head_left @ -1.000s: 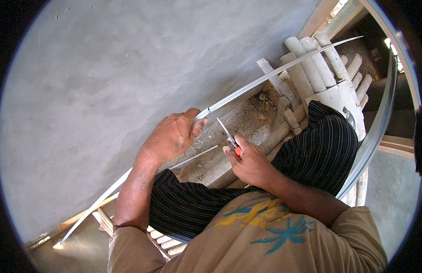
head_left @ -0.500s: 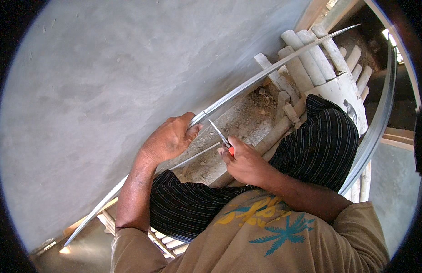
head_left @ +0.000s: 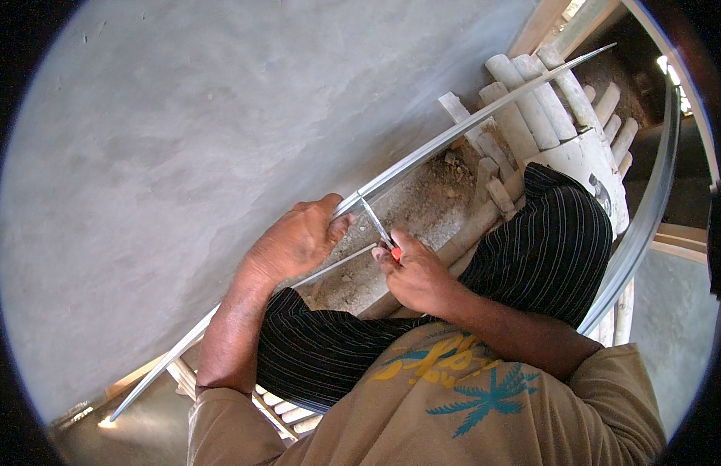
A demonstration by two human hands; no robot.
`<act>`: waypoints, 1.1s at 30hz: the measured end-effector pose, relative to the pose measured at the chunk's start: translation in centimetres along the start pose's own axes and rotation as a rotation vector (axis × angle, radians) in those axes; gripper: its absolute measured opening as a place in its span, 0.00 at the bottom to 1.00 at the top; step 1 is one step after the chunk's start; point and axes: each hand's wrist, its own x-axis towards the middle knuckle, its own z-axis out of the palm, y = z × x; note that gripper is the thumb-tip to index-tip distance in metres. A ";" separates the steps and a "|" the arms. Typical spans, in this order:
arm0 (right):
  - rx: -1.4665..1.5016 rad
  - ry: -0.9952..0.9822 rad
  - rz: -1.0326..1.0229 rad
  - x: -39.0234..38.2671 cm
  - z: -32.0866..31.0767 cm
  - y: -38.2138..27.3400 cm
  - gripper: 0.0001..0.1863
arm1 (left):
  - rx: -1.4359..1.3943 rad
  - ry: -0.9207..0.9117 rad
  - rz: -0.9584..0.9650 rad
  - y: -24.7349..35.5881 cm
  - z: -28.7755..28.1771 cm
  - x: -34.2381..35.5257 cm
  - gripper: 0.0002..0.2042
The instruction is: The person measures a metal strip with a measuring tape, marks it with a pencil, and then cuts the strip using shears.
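Note:
My left hand [head_left: 298, 237] grips a long, pale metal strip [head_left: 454, 133] that crosses the view from the lower left to the upper right. Just right of its fingers, the strip has a dark mark or nick. My right hand [head_left: 411, 276], lower and to the right, is closed on a red-handled cutting tool [head_left: 376, 222], probably snips or scissors, whose pointed tip meets the strip's lower edge beside that mark. A thinner loose strip [head_left: 333, 268] lies below my hands on the dusty, rubble-strewn surface.
A grey plastered wall [head_left: 189, 124] fills the upper left. Pale round poles [head_left: 531, 105] are stacked at the upper right, beyond my bent, striped-trousered legs [head_left: 555, 248]. A long bundle of curved metal strips [head_left: 648, 217] runs down the right side. Wooden framing [head_left: 679, 241] stands behind it.
The tool in my right hand has moved up and left until its tip reaches the strip. My left hand and the strip have shifted only slightly.

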 end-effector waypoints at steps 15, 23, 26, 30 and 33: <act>-0.012 -0.030 -0.076 -0.7 -0.3 0.2 0.12 | -0.007 -0.022 -0.010 0.8 -0.1 -0.2 0.21; 0.099 0.032 -0.002 -0.7 -0.5 0.3 0.10 | -0.044 0.010 0.002 0.9 -0.5 -0.4 0.19; 0.101 0.052 -0.019 -0.6 -0.6 0.2 0.10 | -0.075 0.047 0.053 1.0 -0.8 -0.6 0.18; 0.104 0.106 -0.129 -0.7 -0.7 0.5 0.08 | -0.073 0.062 0.081 1.3 -1.4 -0.9 0.17; 0.150 0.101 -0.154 -0.8 -0.9 0.5 0.07 | -0.058 0.100 0.138 1.1 -1.3 -1.1 0.15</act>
